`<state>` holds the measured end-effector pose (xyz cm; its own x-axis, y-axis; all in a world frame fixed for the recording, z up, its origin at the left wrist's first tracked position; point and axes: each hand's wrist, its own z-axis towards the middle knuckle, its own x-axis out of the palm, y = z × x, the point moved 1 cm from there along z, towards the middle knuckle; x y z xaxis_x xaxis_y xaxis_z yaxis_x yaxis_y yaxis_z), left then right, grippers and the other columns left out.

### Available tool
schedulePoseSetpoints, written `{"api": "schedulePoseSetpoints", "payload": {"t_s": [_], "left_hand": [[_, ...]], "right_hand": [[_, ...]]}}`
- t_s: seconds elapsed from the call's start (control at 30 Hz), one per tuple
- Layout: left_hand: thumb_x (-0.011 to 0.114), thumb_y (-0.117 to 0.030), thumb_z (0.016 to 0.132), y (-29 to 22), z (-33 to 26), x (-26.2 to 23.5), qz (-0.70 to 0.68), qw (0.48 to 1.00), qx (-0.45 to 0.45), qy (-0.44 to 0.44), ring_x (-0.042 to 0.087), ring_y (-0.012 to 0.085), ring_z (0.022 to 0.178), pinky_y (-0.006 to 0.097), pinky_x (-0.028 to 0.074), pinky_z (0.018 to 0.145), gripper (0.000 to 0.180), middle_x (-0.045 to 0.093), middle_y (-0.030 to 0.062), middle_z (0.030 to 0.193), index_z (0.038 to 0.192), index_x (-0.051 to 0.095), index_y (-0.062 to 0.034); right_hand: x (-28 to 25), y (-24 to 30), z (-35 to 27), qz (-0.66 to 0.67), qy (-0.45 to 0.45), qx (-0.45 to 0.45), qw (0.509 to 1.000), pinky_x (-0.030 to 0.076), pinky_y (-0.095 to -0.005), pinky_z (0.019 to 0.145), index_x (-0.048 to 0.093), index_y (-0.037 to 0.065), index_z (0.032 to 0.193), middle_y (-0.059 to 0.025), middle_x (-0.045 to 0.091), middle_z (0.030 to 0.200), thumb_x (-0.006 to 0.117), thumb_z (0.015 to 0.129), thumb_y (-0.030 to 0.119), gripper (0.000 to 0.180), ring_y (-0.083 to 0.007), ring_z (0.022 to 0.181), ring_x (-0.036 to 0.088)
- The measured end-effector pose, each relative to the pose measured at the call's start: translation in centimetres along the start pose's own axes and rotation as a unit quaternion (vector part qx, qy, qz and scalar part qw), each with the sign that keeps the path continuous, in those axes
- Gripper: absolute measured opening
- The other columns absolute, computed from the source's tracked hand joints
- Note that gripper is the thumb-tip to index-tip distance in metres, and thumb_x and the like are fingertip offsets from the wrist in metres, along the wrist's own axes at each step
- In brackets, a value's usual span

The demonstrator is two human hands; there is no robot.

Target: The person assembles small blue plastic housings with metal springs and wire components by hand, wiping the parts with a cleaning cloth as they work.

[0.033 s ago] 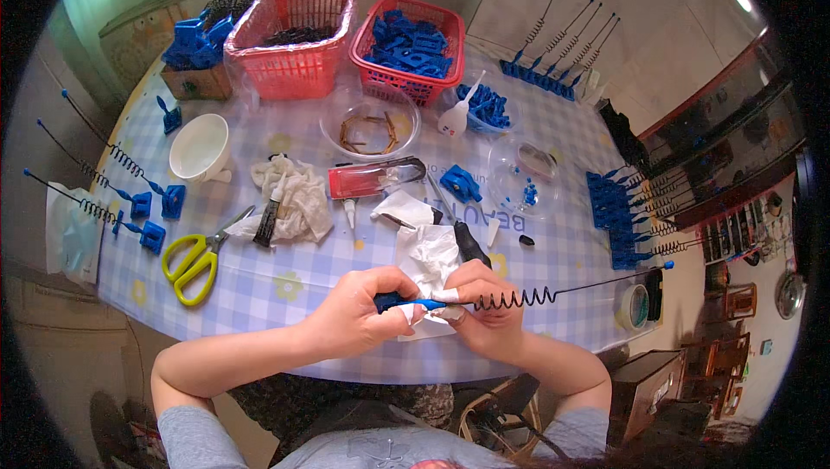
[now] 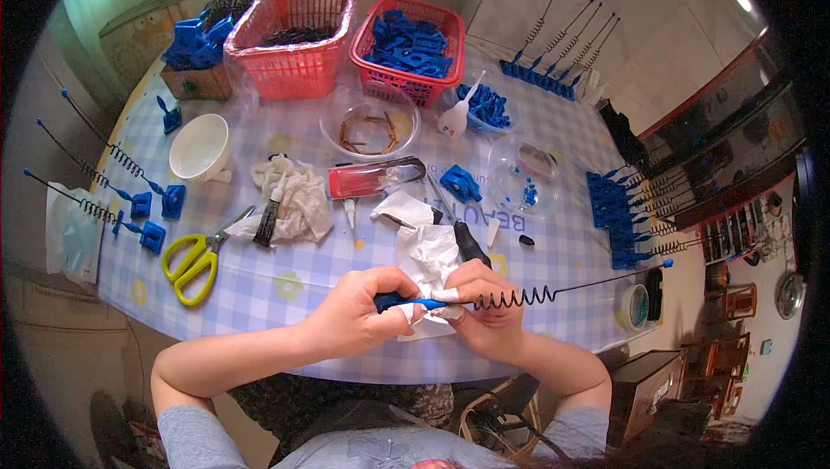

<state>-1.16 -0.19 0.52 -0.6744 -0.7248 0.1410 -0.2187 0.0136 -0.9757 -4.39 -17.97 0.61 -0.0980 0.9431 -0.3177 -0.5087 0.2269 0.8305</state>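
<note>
Near the table's front edge, my left hand (image 2: 367, 309) is closed on a blue plastic piece (image 2: 432, 304). My right hand (image 2: 489, 306) pinches the black spring wire (image 2: 517, 299) where it meets that piece. The coil runs out to the right of my fingers, then straightens into a thin rod ending in a small blue tip (image 2: 667, 265). White wrapping, perhaps tape or tissue, shows on fingertips of both hands. The exact joint is partly hidden by my fingers. Crumpled white tissue (image 2: 430, 255) lies just beyond my hands, beside a black-handled tool (image 2: 469, 242).
Yellow-handled scissors (image 2: 192, 268) and a crumpled cloth (image 2: 298, 201) lie to the left, near a white bowl (image 2: 200, 147). Red baskets (image 2: 285, 63) stand at the back. Finished-looking blue clips with spring wires (image 2: 609, 218) line the right edge; others stand at left.
</note>
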Motion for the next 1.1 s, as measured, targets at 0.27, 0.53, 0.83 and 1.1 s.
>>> {"api": "schedulePoseSetpoints", "payload": {"t_s": [0.27, 0.53, 0.83, 1.1], "left_hand": [[0.055, -0.011, 0.075, -0.32, -0.04, -0.03, 0.005, 1.0, 0.007, 0.004, 0.056, 0.0104, 0.065, 0.023, 0.045, 0.056, 0.018, 0.055, 0.0062, 0.073, 0.084, 0.052, 0.0041], [0.055, -0.01, 0.075, -0.12, -0.06, 0.03, -0.007, 1.0, 0.014, 0.001, 0.056, 0.0104, 0.064, 0.023, 0.045, 0.055, 0.017, 0.055, 0.006, 0.072, 0.084, 0.052, 0.004], [0.056, -0.011, 0.075, -0.32, -0.1, 0.07, 0.002, 1.0, 0.01, -0.007, 0.056, 0.0097, 0.063, 0.023, 0.045, 0.054, 0.017, 0.055, 0.0059, 0.071, 0.082, 0.053, 0.0039], [0.056, -0.011, 0.075, -0.36, -0.05, 0.12, 0.01, 1.0, 0.01, -0.012, 0.055, 0.0096, 0.062, 0.023, 0.044, 0.054, 0.017, 0.055, 0.0062, 0.07, 0.082, 0.053, 0.004]], "right_hand": [[0.06, -0.02, 0.1, -0.003, -0.002, -0.032, 0.999, 0.037, -0.0247, 0.058, 0.056, 0.003, 0.081, -0.0071, 0.054, 0.076, 0.065, 0.067, 0.001, 0.017, -0.0154, 0.065, 0.049], [0.1, -0.08, -0.01, -0.002, -0.005, -0.023, 1.0, 0.037, -0.0245, 0.058, 0.056, 0.003, 0.081, -0.0067, 0.053, 0.076, 0.065, 0.066, 0.0, 0.017, -0.0151, 0.065, 0.049], [0.06, -0.19, -0.11, 0.004, -0.002, -0.022, 1.0, 0.037, -0.0246, 0.058, 0.056, 0.004, 0.083, -0.0066, 0.053, 0.077, 0.064, 0.067, 0.001, 0.017, -0.0152, 0.066, 0.049], [-0.01, -0.09, -0.01, -0.009, 0.011, -0.028, 1.0, 0.037, -0.0248, 0.059, 0.056, 0.003, 0.082, -0.0067, 0.053, 0.077, 0.064, 0.068, 0.001, 0.017, -0.0151, 0.066, 0.049]]}}
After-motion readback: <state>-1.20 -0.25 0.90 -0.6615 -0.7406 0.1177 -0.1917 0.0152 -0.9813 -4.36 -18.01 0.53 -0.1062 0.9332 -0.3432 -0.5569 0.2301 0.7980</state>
